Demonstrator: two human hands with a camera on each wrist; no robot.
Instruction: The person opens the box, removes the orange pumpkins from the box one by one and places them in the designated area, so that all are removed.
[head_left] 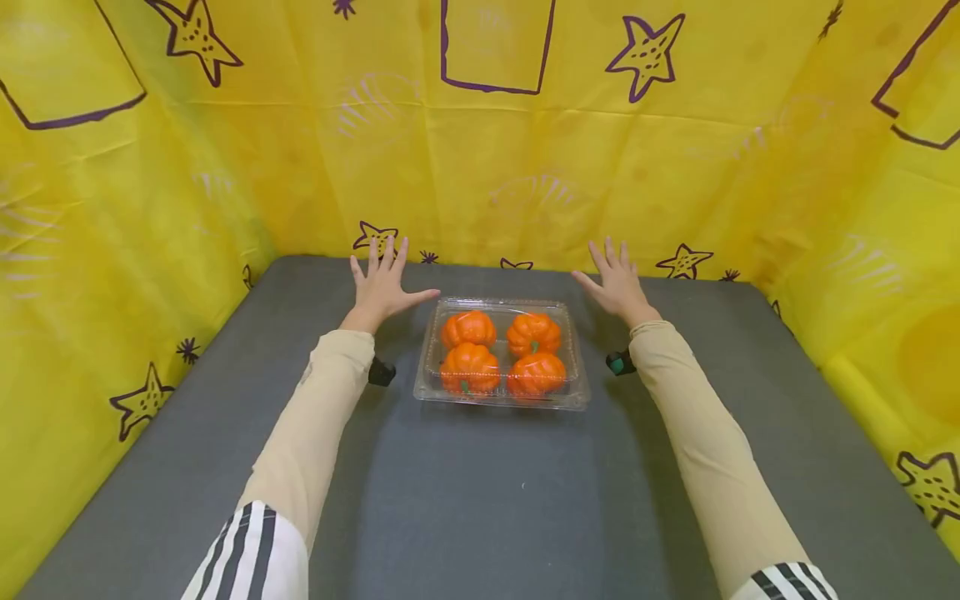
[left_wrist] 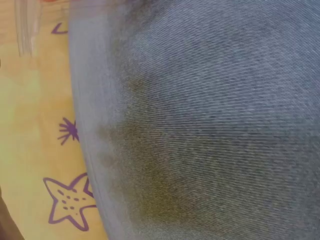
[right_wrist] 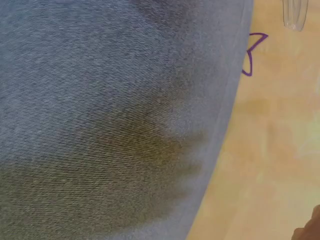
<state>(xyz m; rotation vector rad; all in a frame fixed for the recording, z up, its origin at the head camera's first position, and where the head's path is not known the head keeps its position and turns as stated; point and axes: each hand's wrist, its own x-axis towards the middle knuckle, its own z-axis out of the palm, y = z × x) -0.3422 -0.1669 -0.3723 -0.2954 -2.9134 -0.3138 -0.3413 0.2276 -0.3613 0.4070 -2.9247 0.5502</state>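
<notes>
A clear plastic clamshell box (head_left: 502, 402) sits on the dark grey table in the head view. Inside it are several small orange pumpkins, among them a back-left pumpkin (head_left: 468, 329) and a front-right pumpkin (head_left: 536, 375). Left of the box, my left hand (head_left: 381, 287) is spread with fingers straight, its thumb pointing toward the box's back corner. My right hand (head_left: 617, 285) is spread likewise beyond the box's back-right corner. Both hands hold nothing. In the right wrist view only a bit of the right hand (right_wrist: 307, 227) shows at the lower corner.
The grey table (head_left: 480, 492) ends at a yellow cloth backdrop (head_left: 480, 167) with drawn starfish, which also rises on both sides. Dark wrist-worn devices show under the sleeves, a left one (head_left: 382, 372) and a right one (head_left: 621, 362).
</notes>
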